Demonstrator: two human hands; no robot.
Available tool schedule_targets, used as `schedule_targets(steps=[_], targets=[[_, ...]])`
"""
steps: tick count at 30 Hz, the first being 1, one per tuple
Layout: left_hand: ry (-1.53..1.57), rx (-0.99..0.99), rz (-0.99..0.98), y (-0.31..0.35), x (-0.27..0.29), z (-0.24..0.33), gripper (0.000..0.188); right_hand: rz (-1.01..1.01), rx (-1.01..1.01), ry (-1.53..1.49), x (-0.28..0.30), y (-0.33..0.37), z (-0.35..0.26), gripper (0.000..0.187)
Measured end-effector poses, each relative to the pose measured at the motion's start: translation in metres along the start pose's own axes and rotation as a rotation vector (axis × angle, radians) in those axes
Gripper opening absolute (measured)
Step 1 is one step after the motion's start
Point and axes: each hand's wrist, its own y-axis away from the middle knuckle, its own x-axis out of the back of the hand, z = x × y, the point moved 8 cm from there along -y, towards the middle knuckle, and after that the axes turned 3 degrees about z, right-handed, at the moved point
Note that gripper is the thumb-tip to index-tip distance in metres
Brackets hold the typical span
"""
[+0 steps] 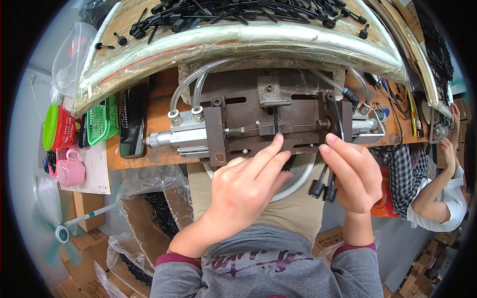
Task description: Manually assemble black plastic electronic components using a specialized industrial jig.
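My left hand (pixel 251 181) reaches to the middle of a brown metal fixture (pixel 238 109). Its fingers are stretched out, and the index fingertip touches the lower end of a thin black rod (pixel 276 120) lying in the centre slot. My right hand (pixel 355 174), just right of the slot, is closed on several black knobbed rods (pixel 329 192); two knobs hang below the fingers, and one thin stem points up past the fingertips. How many rods it holds is partly hidden. Silver air cylinders (pixel 191 135) flank the fixture, with clear hoses running to them.
A raised tray (pixel 243 36) heaped with black knobbed rods (pixel 189 15) spans the back. At left are a phone (pixel 133 124), a green basket (pixel 103 121), a pink cup (pixel 71 169) and a fan (pixel 62 233). Another person (pixel 432 198) works at right.
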Motion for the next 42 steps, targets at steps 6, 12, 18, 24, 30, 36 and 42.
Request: schedule_targets(steps=[6,12,18,24,30,36,42], targets=[[0.548,-0.063,-0.003,0.006,0.019,0.014,0.043,-0.018,0.132,0.023,-0.017,0.003,-0.017,0.028],[0.38,-0.061,0.07,0.004,0.019,0.022,0.037,-0.019,0.143,0.029,-0.02,-0.001,-0.018,0.031],[0.103,-0.084,0.078,0.008,0.019,0.017,0.032,0.055,0.062,0.061,-0.016,0.004,0.003,0.031],[-0.224,-0.097,-0.052,0.007,-0.01,0.006,0.029,0.134,-0.042,0.036,-0.013,0.011,0.006,0.032],[-0.245,-0.105,-0.077,-0.001,-0.009,0.005,0.03,0.161,-0.034,-0.075,-0.01,0.02,0.011,0.027],[0.387,0.015,0.009,-0.003,0.01,0.012,0.037,0.091,0.114,-0.004,-0.018,0.015,-0.007,0.018],[0.234,-0.023,0.116,-0.001,0.023,0.012,0.03,0.171,0.037,-0.028,-0.017,0.006,0.003,0.029]])
